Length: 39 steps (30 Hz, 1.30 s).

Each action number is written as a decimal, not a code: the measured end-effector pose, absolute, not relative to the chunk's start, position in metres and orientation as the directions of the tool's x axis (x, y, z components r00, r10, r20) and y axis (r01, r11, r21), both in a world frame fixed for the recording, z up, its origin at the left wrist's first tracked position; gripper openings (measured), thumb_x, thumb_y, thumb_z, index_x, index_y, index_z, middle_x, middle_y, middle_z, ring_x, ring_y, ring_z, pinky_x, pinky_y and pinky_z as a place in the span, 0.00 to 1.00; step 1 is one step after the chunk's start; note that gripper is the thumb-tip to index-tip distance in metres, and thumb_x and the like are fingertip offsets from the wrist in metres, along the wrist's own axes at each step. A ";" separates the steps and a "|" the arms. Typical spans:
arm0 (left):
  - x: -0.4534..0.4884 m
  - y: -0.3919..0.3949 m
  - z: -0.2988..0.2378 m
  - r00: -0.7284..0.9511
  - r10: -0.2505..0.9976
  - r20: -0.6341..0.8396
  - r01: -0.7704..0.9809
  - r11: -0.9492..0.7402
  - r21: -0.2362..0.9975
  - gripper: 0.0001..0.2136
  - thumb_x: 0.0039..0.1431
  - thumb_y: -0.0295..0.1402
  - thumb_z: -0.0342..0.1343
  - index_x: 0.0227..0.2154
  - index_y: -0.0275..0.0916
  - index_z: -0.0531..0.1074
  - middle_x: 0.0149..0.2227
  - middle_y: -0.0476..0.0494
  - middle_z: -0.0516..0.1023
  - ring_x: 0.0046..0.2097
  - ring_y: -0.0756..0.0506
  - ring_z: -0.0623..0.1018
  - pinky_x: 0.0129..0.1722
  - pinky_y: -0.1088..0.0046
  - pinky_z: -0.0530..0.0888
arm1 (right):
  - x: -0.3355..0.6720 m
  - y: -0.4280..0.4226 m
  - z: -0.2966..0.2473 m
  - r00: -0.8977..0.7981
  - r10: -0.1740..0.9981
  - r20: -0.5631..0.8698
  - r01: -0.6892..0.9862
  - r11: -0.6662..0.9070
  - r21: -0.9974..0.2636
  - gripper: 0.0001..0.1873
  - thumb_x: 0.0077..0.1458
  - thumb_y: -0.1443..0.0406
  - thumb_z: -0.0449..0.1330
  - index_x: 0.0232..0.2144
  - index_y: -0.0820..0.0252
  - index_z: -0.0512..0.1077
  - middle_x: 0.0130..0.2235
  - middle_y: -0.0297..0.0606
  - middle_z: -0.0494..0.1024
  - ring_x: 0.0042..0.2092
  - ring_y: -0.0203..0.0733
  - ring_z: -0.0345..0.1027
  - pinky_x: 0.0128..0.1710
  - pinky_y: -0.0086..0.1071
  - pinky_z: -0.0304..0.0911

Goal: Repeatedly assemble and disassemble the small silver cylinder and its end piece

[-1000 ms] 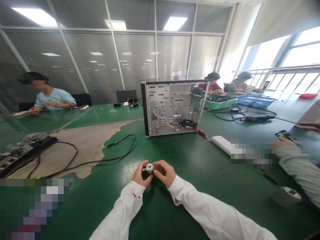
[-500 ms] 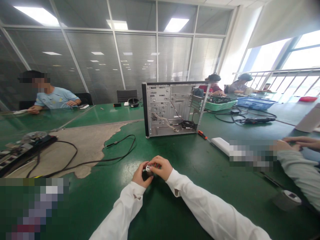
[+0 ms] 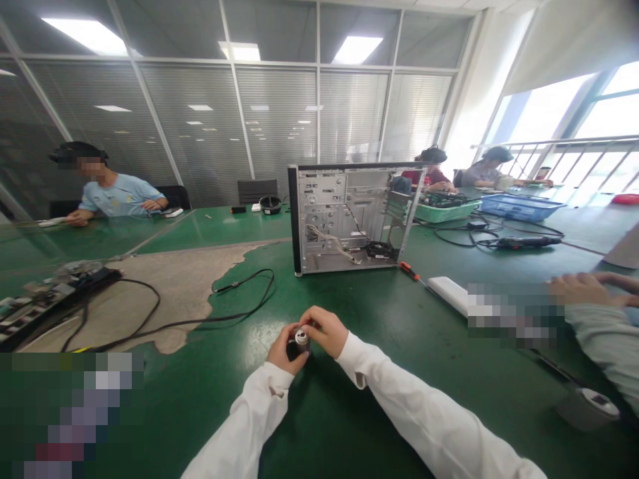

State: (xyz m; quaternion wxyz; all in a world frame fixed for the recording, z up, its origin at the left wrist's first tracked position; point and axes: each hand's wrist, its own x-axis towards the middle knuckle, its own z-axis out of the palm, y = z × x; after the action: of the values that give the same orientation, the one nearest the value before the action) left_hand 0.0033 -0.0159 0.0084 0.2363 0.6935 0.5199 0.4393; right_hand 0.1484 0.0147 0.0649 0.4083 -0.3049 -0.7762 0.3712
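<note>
My left hand (image 3: 280, 351) and my right hand (image 3: 324, 330) meet over the green table (image 3: 349, 406), both in white sleeves. Between them I hold a small round metal part (image 3: 301, 338) with a dark body. The left hand cups it from below and the left. The right hand's fingers pinch its silver top from above. Most of the part is hidden by the fingers.
An open computer case (image 3: 349, 216) stands upright beyond my hands, an orange-handled screwdriver (image 3: 409, 271) at its right foot. A black cable (image 3: 219, 306) loops left over a worn patch. A co-worker's hands (image 3: 589, 287) rest at the right. Baskets (image 3: 519, 205) and seated people are farther back.
My right hand moved from beside the part to over its top, fingers pinching it. The view shifted slightly, and the co-worker's hands at the right moved.
</note>
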 end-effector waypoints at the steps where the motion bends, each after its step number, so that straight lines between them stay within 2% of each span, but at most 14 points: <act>1: 0.003 -0.016 0.008 0.072 0.928 0.364 0.517 -0.347 0.782 0.24 0.36 0.25 0.54 0.42 0.38 0.58 0.38 0.44 0.70 0.40 0.46 0.71 0.38 0.67 0.68 | 0.148 0.017 0.064 -0.449 0.827 0.339 0.069 0.410 -0.910 0.04 0.45 0.66 0.54 0.26 0.61 0.65 0.26 0.32 0.65 0.28 0.31 0.58 0.28 0.27 0.56; 3: 0.003 -0.015 0.006 0.068 0.928 0.367 0.522 -0.346 0.780 0.24 0.36 0.25 0.54 0.42 0.39 0.59 0.39 0.44 0.70 0.40 0.46 0.71 0.38 0.68 0.68 | 0.150 0.023 0.063 -0.437 0.888 0.141 -0.176 0.069 -0.982 0.07 0.43 0.64 0.56 0.27 0.62 0.64 0.25 0.31 0.64 0.26 0.29 0.58 0.25 0.26 0.55; 6: 0.002 -0.015 0.004 0.058 0.929 0.366 0.530 -0.339 0.778 0.24 0.36 0.26 0.54 0.42 0.39 0.59 0.39 0.44 0.69 0.40 0.46 0.70 0.39 0.68 0.67 | 0.155 0.030 0.061 -0.529 0.845 -0.080 -0.418 -0.342 -0.842 0.10 0.41 0.65 0.58 0.29 0.61 0.64 0.27 0.32 0.66 0.25 0.27 0.59 0.24 0.24 0.55; 9: 0.002 -0.014 0.004 0.055 0.930 0.364 0.530 -0.336 0.779 0.24 0.36 0.26 0.54 0.42 0.39 0.59 0.39 0.44 0.70 0.40 0.45 0.70 0.39 0.68 0.67 | 0.161 0.033 0.060 -0.601 0.787 -0.139 -0.498 -0.505 -0.705 0.10 0.42 0.68 0.57 0.32 0.60 0.64 0.28 0.32 0.66 0.26 0.26 0.59 0.25 0.23 0.55; 12: 0.003 -0.014 0.004 0.062 0.928 0.367 0.531 -0.342 0.775 0.24 0.36 0.26 0.54 0.42 0.39 0.59 0.39 0.44 0.70 0.40 0.46 0.70 0.39 0.67 0.67 | 0.164 0.034 0.057 -0.636 0.759 -0.137 -0.510 -0.547 -0.664 0.09 0.44 0.68 0.55 0.32 0.61 0.64 0.27 0.32 0.66 0.26 0.25 0.59 0.25 0.22 0.55; 14: 0.003 -0.014 0.004 0.062 0.928 0.368 0.534 -0.342 0.774 0.24 0.36 0.26 0.54 0.42 0.39 0.59 0.39 0.44 0.70 0.40 0.46 0.70 0.39 0.67 0.67 | 0.165 0.035 0.054 -0.619 0.778 -0.111 -0.483 -0.488 -0.727 0.08 0.45 0.67 0.53 0.32 0.61 0.65 0.27 0.33 0.66 0.26 0.26 0.59 0.25 0.23 0.55; 17: 0.003 -0.015 0.004 0.054 0.932 0.358 0.533 -0.331 0.779 0.24 0.36 0.26 0.54 0.41 0.39 0.59 0.40 0.44 0.69 0.40 0.46 0.70 0.39 0.68 0.67 | 0.167 0.039 0.046 -0.452 0.892 -0.003 -0.304 -0.157 -0.940 0.09 0.47 0.63 0.51 0.31 0.62 0.65 0.27 0.35 0.67 0.25 0.29 0.59 0.25 0.26 0.57; 20: 0.004 -0.015 0.005 0.049 0.935 0.350 0.538 -0.320 0.780 0.24 0.36 0.25 0.53 0.41 0.39 0.59 0.40 0.44 0.69 0.41 0.46 0.70 0.39 0.68 0.67 | 0.171 0.041 0.035 -0.277 0.952 0.134 -0.109 0.107 -0.988 0.08 0.44 0.62 0.54 0.27 0.62 0.66 0.25 0.34 0.66 0.25 0.30 0.58 0.26 0.28 0.57; 23: 0.004 -0.016 0.006 0.053 0.933 0.357 0.541 -0.327 0.775 0.24 0.36 0.24 0.53 0.41 0.40 0.59 0.40 0.45 0.69 0.41 0.46 0.70 0.39 0.68 0.67 | 0.176 0.035 0.026 -0.283 0.891 0.354 0.114 0.397 -0.911 0.05 0.44 0.64 0.54 0.26 0.60 0.67 0.28 0.35 0.66 0.29 0.32 0.57 0.31 0.30 0.57; 26: 0.004 -0.015 0.006 0.063 0.927 0.370 0.532 -0.345 0.773 0.23 0.36 0.24 0.53 0.41 0.39 0.59 0.40 0.45 0.69 0.41 0.46 0.70 0.39 0.68 0.67 | 0.178 0.029 0.019 -0.466 0.708 0.531 0.335 0.697 -0.634 0.07 0.48 0.67 0.49 0.30 0.58 0.66 0.32 0.37 0.66 0.34 0.35 0.58 0.35 0.31 0.56; 28: 0.003 -0.015 0.005 0.070 0.924 0.375 0.528 -0.353 0.772 0.23 0.37 0.25 0.53 0.41 0.39 0.59 0.39 0.44 0.70 0.40 0.46 0.71 0.39 0.69 0.67 | 0.176 0.028 0.015 -0.559 0.641 0.526 0.375 0.761 -0.529 0.08 0.47 0.69 0.48 0.31 0.58 0.66 0.31 0.37 0.66 0.35 0.36 0.58 0.36 0.31 0.56; 30: 0.003 -0.015 0.005 0.073 0.924 0.376 0.533 -0.355 0.769 0.23 0.37 0.25 0.53 0.42 0.39 0.59 0.39 0.44 0.70 0.40 0.46 0.71 0.39 0.69 0.67 | 0.175 0.030 0.011 -0.602 0.632 0.489 0.407 0.769 -0.493 0.10 0.45 0.70 0.51 0.33 0.59 0.65 0.30 0.36 0.66 0.34 0.36 0.58 0.35 0.32 0.56; 34: 0.003 -0.016 0.006 0.079 0.923 0.377 0.547 -0.356 0.758 0.24 0.37 0.25 0.53 0.42 0.39 0.59 0.39 0.44 0.69 0.41 0.46 0.70 0.40 0.68 0.67 | 0.181 0.035 0.003 -0.580 0.681 0.446 0.419 0.720 -0.554 0.24 0.38 0.70 0.55 0.42 0.60 0.59 0.29 0.34 0.67 0.29 0.34 0.57 0.34 0.31 0.57; 39: 0.002 -0.016 0.004 0.092 0.921 0.378 0.571 -0.360 0.738 0.24 0.36 0.24 0.53 0.42 0.38 0.58 0.39 0.44 0.69 0.40 0.46 0.70 0.41 0.68 0.67 | 0.206 0.034 -0.002 -0.533 0.714 0.454 0.434 0.691 -0.578 0.26 0.37 0.76 0.50 0.43 0.60 0.59 0.32 0.35 0.66 0.31 0.33 0.58 0.35 0.30 0.57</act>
State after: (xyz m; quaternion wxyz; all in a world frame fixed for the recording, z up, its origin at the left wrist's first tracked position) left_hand 0.0021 -0.0155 0.0037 0.2080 0.7091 0.5261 0.4209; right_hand 0.2058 0.0339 -0.0020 0.3466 -0.3370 -0.8517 0.2023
